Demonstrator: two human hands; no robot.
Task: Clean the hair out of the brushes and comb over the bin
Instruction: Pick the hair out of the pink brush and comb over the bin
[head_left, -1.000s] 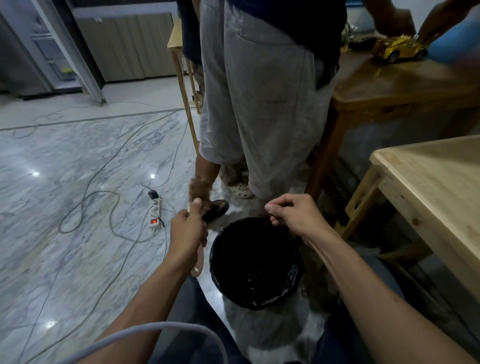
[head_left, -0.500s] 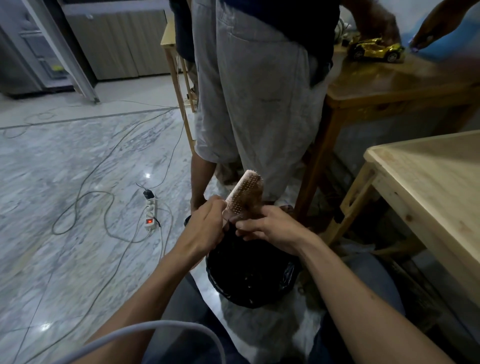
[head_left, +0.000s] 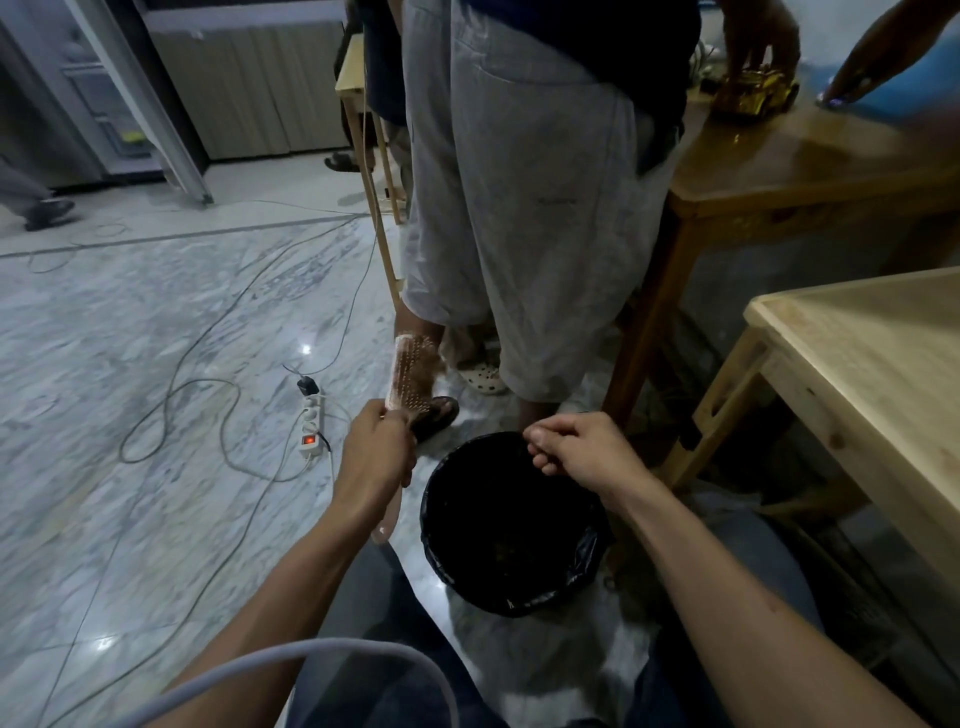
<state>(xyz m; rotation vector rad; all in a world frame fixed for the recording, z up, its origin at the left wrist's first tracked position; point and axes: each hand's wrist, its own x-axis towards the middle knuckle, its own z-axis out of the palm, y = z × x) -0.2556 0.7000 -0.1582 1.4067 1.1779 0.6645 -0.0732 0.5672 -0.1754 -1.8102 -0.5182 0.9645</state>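
My left hand (head_left: 375, 452) grips a pink paddle hairbrush (head_left: 410, 371) by its neck, left of the bin. The bristled head points up and away, with brown hair caught in the bristles, and the handle end sticks out below my fist. A bin lined with a black bag (head_left: 511, 525) stands on the floor between my knees. Over its far rim hovers my right hand (head_left: 576, 449), fingertips pinched together; whether hair is between them I cannot tell. No comb or other brush is in view.
A person in grey shorts (head_left: 524, 208) stands just beyond the bin, feet close to it. A power strip (head_left: 311, 423) and loose cables lie on the marble floor at left. A dark wooden table (head_left: 810, 171) and a light wooden table (head_left: 878, 364) stand at right.
My hands have come apart. The left hand swung the brush left, off the bin. The right hand left the bristles and moved right over the bin's rim.
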